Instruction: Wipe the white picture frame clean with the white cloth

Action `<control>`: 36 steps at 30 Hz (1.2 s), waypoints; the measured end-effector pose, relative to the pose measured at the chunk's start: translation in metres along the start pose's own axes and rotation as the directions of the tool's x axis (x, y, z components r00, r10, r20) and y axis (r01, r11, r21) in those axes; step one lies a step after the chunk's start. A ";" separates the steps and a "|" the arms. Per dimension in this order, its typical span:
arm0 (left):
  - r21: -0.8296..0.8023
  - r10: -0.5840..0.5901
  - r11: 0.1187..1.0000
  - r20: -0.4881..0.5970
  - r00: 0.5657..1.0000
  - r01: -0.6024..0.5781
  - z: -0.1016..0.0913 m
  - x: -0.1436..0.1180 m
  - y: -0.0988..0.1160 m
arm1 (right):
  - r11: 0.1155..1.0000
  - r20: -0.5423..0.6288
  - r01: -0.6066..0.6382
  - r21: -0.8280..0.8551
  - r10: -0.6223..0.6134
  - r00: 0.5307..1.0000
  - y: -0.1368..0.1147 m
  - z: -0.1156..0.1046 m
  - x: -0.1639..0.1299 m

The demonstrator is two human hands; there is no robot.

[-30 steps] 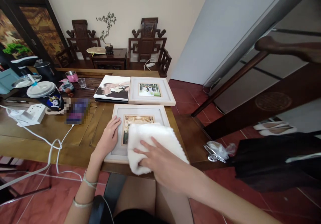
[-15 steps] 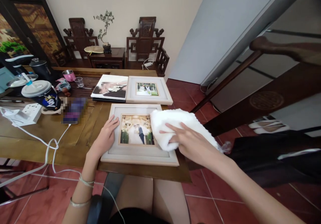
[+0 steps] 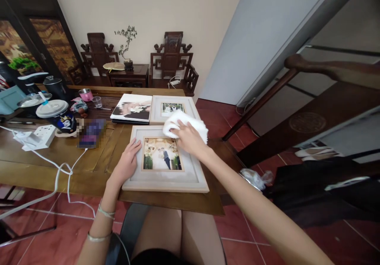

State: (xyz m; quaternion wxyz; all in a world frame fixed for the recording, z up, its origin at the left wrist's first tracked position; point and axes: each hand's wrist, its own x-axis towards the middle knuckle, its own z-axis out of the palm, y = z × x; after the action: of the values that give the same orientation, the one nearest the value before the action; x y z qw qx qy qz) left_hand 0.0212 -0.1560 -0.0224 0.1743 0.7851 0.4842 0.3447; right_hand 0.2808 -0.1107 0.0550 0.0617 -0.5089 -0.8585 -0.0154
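Note:
A pale framed photo (image 3: 166, 178) lies flat at the near edge of the wooden table (image 3: 59, 154). My left hand (image 3: 127, 163) rests flat on the frame's left border, fingers spread. My right hand (image 3: 188, 138) presses a white fluffy cloth (image 3: 184, 122) onto the frame's far right corner. Just behind lies a second framed photo (image 3: 157, 114), partly covered by the cloth, with a frameless photo print (image 3: 132, 107) to its left.
Left on the table stand a lidded dark cup (image 3: 57, 116), a white power strip (image 3: 40, 135) with trailing cables (image 3: 59, 174), a phone (image 3: 90, 132), a pink mug (image 3: 86, 95) and a kettle (image 3: 55, 85). Carved chairs (image 3: 172, 65) stand at the back wall. A wooden rail (image 3: 297, 87) runs along the right.
My right hand has swept the cloth from the frame's near edge rightwards and then up to its far right corner. My left hand has stayed on the left border.

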 end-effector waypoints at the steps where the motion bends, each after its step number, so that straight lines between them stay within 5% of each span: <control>1: 0.004 0.000 1.000 0.005 1.000 0.000 0.000 0.000 0.001 | 0.999 -0.020 0.037 0.004 -0.037 0.999 -0.009 -0.001 0.005; 7: 0.022 0.016 1.000 0.014 1.000 -0.016 -0.005 0.004 0.011 | 0.927 -0.048 0.374 -0.016 -0.375 0.926 -0.069 0.014 0.035; 12: 0.041 0.006 0.999 0.004 1.000 -0.006 -0.002 0.004 0.005 | 0.959 0.029 0.283 0.015 -0.283 0.959 -0.068 0.024 0.043; 24: 0.032 -0.006 0.999 -0.010 1.000 0.006 0.002 0.005 -0.003 | 0.996 0.187 0.036 -0.078 -0.021 0.982 0.029 -0.004 -0.007; 32: 0.063 0.016 0.998 -0.019 1.000 -0.015 0.002 0.007 -0.001 | 0.993 0.158 0.103 -0.049 -0.094 0.983 -0.005 0.001 -0.070; 36: 0.049 0.017 0.999 -0.023 1.000 -0.016 -0.001 0.009 0.001 | 0.988 0.235 0.124 0.087 -0.142 0.962 -0.024 -0.022 -0.108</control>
State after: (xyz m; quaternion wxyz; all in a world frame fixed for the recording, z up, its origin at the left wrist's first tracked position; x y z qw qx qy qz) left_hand 0.0239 -0.1486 -0.0179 0.1466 0.7889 0.4880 0.3434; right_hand 0.3126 -0.2184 0.0647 -0.0259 -0.4456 -0.8919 0.0732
